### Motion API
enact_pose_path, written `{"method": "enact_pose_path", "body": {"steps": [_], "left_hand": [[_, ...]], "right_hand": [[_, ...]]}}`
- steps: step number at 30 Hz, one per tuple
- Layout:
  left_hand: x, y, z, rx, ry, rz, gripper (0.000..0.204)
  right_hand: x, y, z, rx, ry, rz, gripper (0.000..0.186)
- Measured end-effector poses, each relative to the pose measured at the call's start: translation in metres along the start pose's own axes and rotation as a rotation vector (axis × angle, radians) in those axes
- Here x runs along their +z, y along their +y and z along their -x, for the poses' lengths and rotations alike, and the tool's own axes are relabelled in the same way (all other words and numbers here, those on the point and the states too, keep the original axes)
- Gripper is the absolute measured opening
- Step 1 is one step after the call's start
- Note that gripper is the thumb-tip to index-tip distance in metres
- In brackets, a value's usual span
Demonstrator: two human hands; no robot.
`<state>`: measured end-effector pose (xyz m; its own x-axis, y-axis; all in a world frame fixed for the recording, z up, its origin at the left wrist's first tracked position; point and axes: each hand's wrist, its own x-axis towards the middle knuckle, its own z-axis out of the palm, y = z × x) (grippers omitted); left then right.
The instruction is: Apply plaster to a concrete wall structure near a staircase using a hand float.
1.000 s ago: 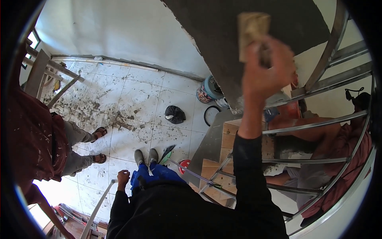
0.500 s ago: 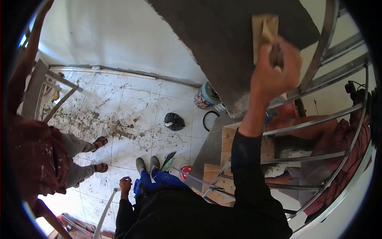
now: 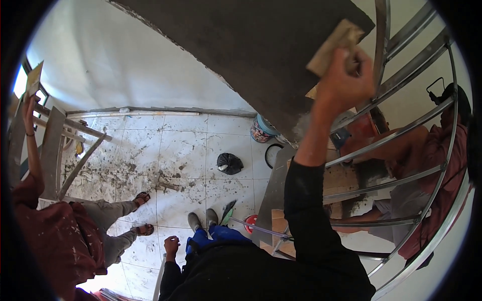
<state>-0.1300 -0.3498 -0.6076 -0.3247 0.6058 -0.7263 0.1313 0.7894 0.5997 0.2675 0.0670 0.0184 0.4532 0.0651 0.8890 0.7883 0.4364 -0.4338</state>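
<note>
My right hand [image 3: 346, 83] grips a tan float [image 3: 329, 47], its face at the dark grey plastered surface [image 3: 241, 40] overhead, near that surface's right-hand edge. The float sits tilted, with my fingers curled round its grip. My left hand [image 3: 171, 242] hangs beside my waist at lower centre, away from the float, with its fingers curled; whether it holds anything small I cannot make out.
A co-worker [image 3: 60, 241] on the left holds up a flat tan tool [image 3: 34, 78] beside wooden trestles [image 3: 52, 150]. Another person [image 3: 432, 160] is behind curved metal railings [image 3: 396, 128] by the steps [image 3: 283, 226]. A bucket [image 3: 263, 128] and black bag [image 3: 230, 163] stand on the splattered floor.
My view has shifted, so the floor sits lower in it. The float in my right hand has turned to a slant. The left co-worker's arm has risen into view with a flat tool.
</note>
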Motion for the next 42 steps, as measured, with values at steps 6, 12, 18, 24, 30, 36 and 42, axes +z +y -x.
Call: {"method": "enact_pose_path", "body": {"steps": [6,12,18,24,30,36,42], "left_hand": [[-0.005,0.019,0.004,0.001,0.013,-0.010,0.022],[0.002,0.017,0.005,0.017,0.003,0.061,0.024],[0.000,-0.010,0.017,-0.090,0.035,0.214,0.021],[0.001,-0.014,0.025,-0.176,0.000,0.147,0.020],[0.001,-0.031,0.015,-0.117,-0.024,0.077,0.023],[0.012,-0.011,0.000,-0.024,-0.032,0.143,0.025],[0.015,-0.014,-0.019,-0.022,-0.046,0.168,0.024]], "right_hand": [[0.018,-0.017,-0.007,-0.120,-0.007,-0.066,0.019],[0.011,-0.006,0.015,-0.080,0.020,-0.034,0.022],[0.006,-0.004,-0.005,-0.109,0.019,0.038,0.023],[-0.006,0.008,-0.002,-0.460,-0.226,0.110,0.019],[0.001,-0.022,-0.011,-0.675,-0.308,0.127,0.018],[-0.007,0.007,-0.056,-0.653,-0.303,0.035,0.022],[-0.018,0.007,-0.066,-0.981,-0.446,0.172,0.026]]}}
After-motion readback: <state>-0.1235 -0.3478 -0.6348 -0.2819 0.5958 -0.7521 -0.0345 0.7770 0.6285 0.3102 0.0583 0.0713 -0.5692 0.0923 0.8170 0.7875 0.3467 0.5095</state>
